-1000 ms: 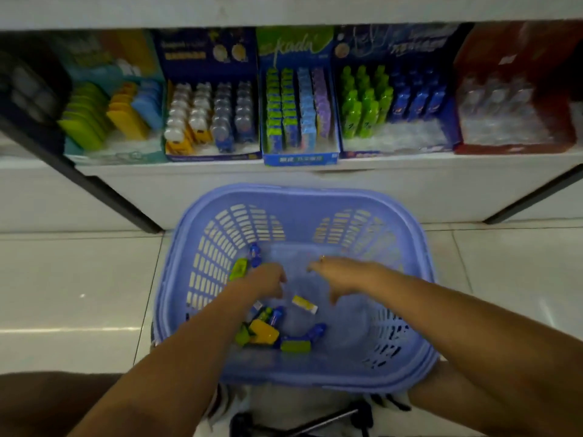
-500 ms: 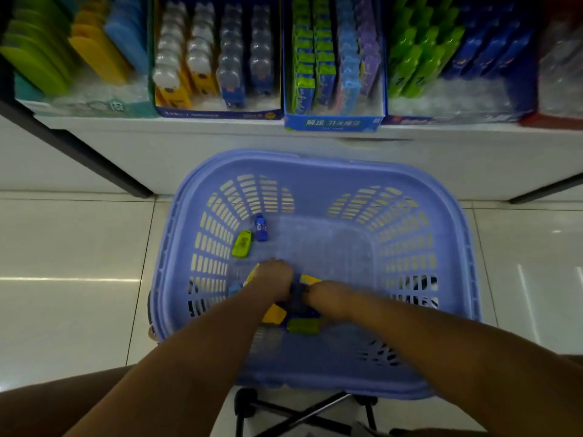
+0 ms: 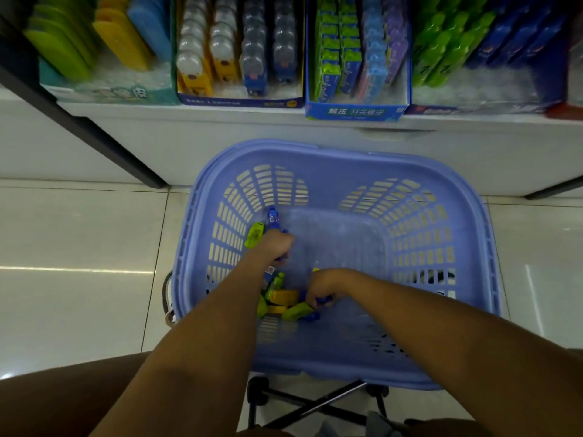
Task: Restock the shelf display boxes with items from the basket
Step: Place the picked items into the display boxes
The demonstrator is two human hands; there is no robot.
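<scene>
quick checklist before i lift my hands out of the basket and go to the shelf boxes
1. Right hand has something: ok, fingers curled round a blue item.
2. Left hand has something: ok, curled round a blue piece.
3. Basket emptied: not ok, a green item and a yellow item lie in it.
4. Which box the held things belong in: cannot tell, the packaging is too blurred.
5. Way up to the shelf boxes: ok, nothing stands between the basket and them.
</scene>
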